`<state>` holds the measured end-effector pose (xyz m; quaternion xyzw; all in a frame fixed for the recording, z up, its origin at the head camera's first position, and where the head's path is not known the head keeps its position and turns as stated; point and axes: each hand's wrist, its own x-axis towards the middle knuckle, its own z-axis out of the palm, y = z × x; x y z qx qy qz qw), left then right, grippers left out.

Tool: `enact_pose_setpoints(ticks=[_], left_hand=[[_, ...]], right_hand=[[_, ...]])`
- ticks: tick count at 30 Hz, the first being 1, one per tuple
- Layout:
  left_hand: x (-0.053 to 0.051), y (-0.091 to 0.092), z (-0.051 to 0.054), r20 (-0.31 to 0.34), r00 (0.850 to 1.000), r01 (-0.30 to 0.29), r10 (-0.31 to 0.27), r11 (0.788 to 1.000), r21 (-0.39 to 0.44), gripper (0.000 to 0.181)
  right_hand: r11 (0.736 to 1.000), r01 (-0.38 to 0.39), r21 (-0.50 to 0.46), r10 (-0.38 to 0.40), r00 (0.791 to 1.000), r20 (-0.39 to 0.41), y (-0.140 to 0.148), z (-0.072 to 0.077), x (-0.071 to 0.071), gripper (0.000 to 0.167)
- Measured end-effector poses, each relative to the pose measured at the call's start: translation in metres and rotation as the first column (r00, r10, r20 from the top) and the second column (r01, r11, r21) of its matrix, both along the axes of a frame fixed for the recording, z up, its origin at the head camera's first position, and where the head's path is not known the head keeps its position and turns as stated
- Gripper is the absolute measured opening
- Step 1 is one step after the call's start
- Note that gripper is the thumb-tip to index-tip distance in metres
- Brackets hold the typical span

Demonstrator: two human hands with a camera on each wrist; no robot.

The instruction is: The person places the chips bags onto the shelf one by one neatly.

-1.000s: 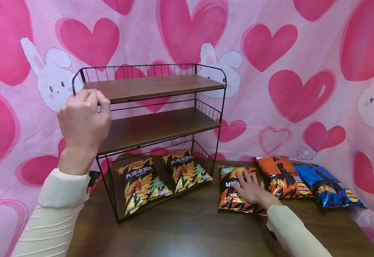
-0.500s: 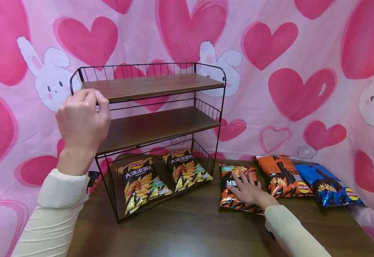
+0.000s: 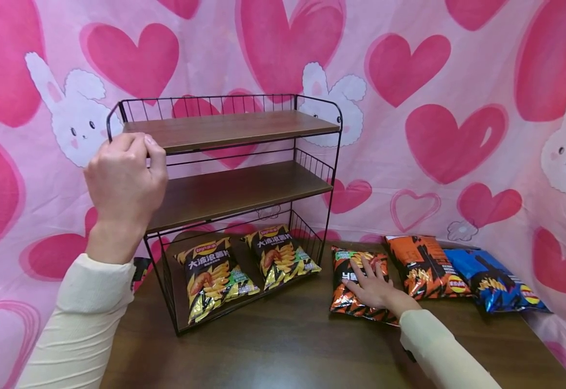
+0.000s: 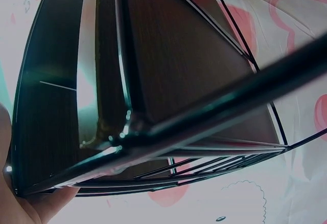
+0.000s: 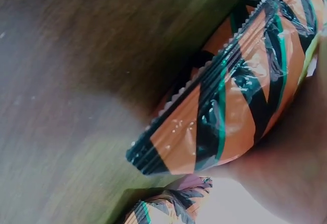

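Observation:
A three-tier rack with wooden shelves and a black wire frame [image 3: 244, 192] stands on the table. My left hand [image 3: 125, 183] is at the rack's upper front left corner with its fingers curled. In the left wrist view, fingers [image 4: 30, 206] wrap the end of a black frame bar [image 4: 219, 104]. My right hand [image 3: 374, 289] rests on an orange and black chip bag [image 3: 343, 302], fingers spread flat over its front. This bag lies just right of the rack. The right wrist view shows its striped, crimped end [image 5: 209, 127] beside the hand.
Two black and yellow chip bags, a left one [image 3: 215, 278] and a right one [image 3: 283, 256], lean on the bottom shelf. An orange bag [image 3: 426, 267] and a blue bag [image 3: 494, 281] lie farther right on the wooden table [image 3: 263, 356]. A pink heart-print cloth [image 3: 429, 70] hangs behind.
My right hand has slid slightly left across the orange and black bag and now covers more of its lettering. My left hand stays at the rack's corner.

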<state>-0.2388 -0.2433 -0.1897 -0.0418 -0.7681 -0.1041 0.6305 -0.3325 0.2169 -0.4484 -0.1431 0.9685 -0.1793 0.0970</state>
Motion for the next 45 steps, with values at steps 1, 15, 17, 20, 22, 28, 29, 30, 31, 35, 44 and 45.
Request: enact_pose_setpoints(ticks=[1, 15, 17, 20, 22, 28, 29, 30, 31, 35, 44, 45], left_hand=[[0.000, 0.000, 0.000, 0.000, 1.000, 0.001, -0.001, 1.000, -0.001, 0.053], [0.001, 0.001, 0.000, 0.001, 1.000, 0.003, -0.003, 1.000, -0.005, 0.052], [0.002, 0.001, 0.000, 0.003, 1.000, 0.004, -0.004, 1.000, -0.007, 0.052], [0.002, 0.002, -0.001, 0.016, 1.000, 0.004, -0.004, 1.000, -0.012, 0.052], [0.002, 0.002, -0.002, 0.023, 1.000, 0.005, -0.004, 1.000, -0.015, 0.051], [0.003, 0.002, -0.002, 0.027, 1.000, 0.000, 0.001, 1.000, -0.013, 0.051], [0.003, 0.002, -0.002, 0.030, 1.000, -0.001, 0.002, 1.000, -0.014, 0.051], [0.003, 0.002, -0.002, 0.032, 1.000, -0.001, 0.002, 1.000, -0.015, 0.051], [0.003, 0.002, -0.002, 0.033, 0.999, -0.002, 0.003, 1.000, -0.017, 0.051], [0.004, 0.001, -0.002, 0.036, 0.999, -0.003, 0.004, 1.000, -0.020, 0.051], [0.005, 0.001, 0.000, 0.031, 0.999, -0.007, 0.008, 1.000, -0.028, 0.052], [0.005, 0.001, 0.000, 0.032, 0.999, -0.008, 0.009, 1.000, -0.029, 0.052]], right_hand=[[1.000, -0.003, -0.002, 0.003, 1.000, 0.003, 0.001, 0.000, 0.000, 0.084], [0.978, -0.135, 0.156, 0.173, 0.948, -0.266, 0.021, 0.031, -0.007, 0.063], [0.944, -0.187, 0.273, 0.272, 0.908, -0.319, 0.026, 0.033, -0.011, 0.077], [0.826, -0.261, 0.500, 0.464, 0.819, -0.338, 0.035, 0.033, -0.016, 0.095], [0.696, -0.273, 0.664, 0.598, 0.733, -0.326, 0.039, 0.032, -0.019, 0.101], [0.393, -0.177, 0.902, 0.834, 0.481, -0.269, 0.039, 0.025, -0.025, 0.098], [0.376, -0.172, 0.910, 0.845, 0.465, -0.262, 0.038, 0.024, -0.025, 0.098], [0.358, -0.171, 0.918, 0.851, 0.463, -0.246, 0.038, 0.023, -0.025, 0.098], [0.346, -0.174, 0.922, 0.853, 0.468, -0.231, 0.037, 0.022, -0.024, 0.100], [0.350, -0.211, 0.913, 0.836, 0.509, -0.204, 0.035, 0.019, -0.022, 0.104], [0.514, -0.338, 0.788, 0.747, 0.627, -0.219, 0.025, 0.021, -0.018, 0.103], [0.527, -0.338, 0.780, 0.743, 0.629, -0.229, 0.023, 0.021, -0.018, 0.102]])
